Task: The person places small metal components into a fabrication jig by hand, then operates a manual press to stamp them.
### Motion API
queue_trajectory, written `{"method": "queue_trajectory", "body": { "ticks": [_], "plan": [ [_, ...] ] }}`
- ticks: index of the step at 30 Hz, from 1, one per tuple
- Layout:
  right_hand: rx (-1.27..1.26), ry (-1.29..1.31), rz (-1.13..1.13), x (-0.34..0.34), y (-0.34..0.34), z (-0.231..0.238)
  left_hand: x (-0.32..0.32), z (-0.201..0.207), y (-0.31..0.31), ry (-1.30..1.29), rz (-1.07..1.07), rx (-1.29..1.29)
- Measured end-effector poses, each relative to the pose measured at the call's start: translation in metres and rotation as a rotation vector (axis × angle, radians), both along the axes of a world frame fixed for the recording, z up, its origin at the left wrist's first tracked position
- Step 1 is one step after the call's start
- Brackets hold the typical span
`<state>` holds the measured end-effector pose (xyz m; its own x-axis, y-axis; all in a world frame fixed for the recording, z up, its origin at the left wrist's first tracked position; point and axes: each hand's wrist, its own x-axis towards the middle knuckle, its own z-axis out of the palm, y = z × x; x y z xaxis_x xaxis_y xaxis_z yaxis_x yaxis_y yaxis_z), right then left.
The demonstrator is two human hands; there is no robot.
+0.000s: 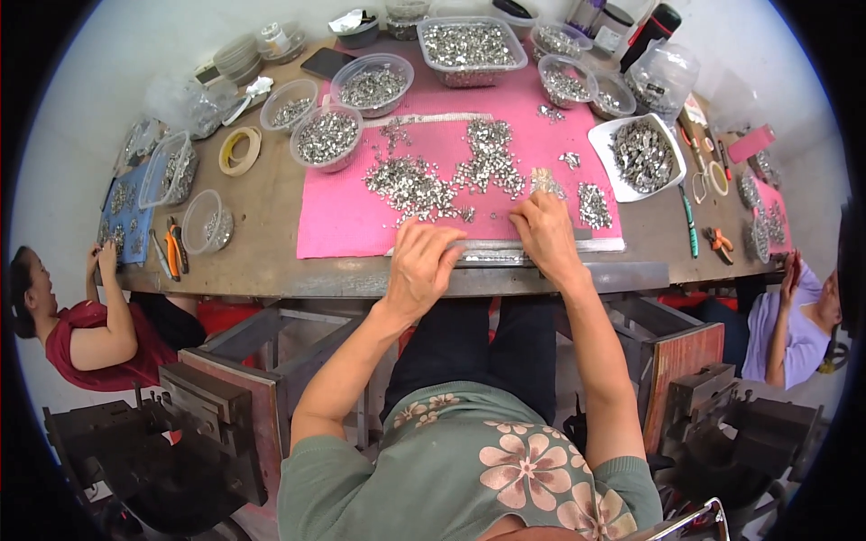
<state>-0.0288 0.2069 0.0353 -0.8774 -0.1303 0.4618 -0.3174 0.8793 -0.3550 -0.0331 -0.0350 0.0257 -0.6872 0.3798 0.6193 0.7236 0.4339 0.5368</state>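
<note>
My left hand (422,260) is at the front edge of a pink mat (329,221), its fingers curled and the thumb near the index finger. My right hand (547,233) is bent in a pinch a little to the right. Whatever either hand holds is too small or hidden to make out. Between them, along the mat's front edge, lies a narrow silver metal strip (492,256). Just beyond my hands, small shiny metal pieces (410,187) spread in loose heaps, with a small pale gold heap (547,182) by my right fingertips.
Clear tubs of metal pieces (327,137) and a larger full box (469,47) line the back. A white tray (622,185) of darker pieces stands right. Pliers (718,243), a tape roll (240,151) and a phone (327,62) lie about. One person sits at each side.
</note>
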Motion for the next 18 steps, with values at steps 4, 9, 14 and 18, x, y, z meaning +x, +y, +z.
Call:
{"method": "queue_trajectory", "body": {
  "ticks": [4, 9, 14, 18],
  "plan": [
    [0.012, -0.041, 0.061, -0.001, -0.002, 0.0, -0.036, 0.005, 0.009, 0.011, 0.095, -0.129],
    [0.038, -0.07, 0.084, 0.003, -0.004, 0.006, -0.052, 0.003, 0.015, -0.026, 0.025, -0.215],
    [-0.114, -0.158, 0.076, 0.009, -0.005, 0.016, -0.053, 0.001, 0.014, -0.111, -0.004, -0.133],
    [-0.364, -0.208, 0.137, 0.03, -0.022, 0.027, -0.054, 0.001, 0.011, -0.131, -0.029, -0.117]
  ]
}}
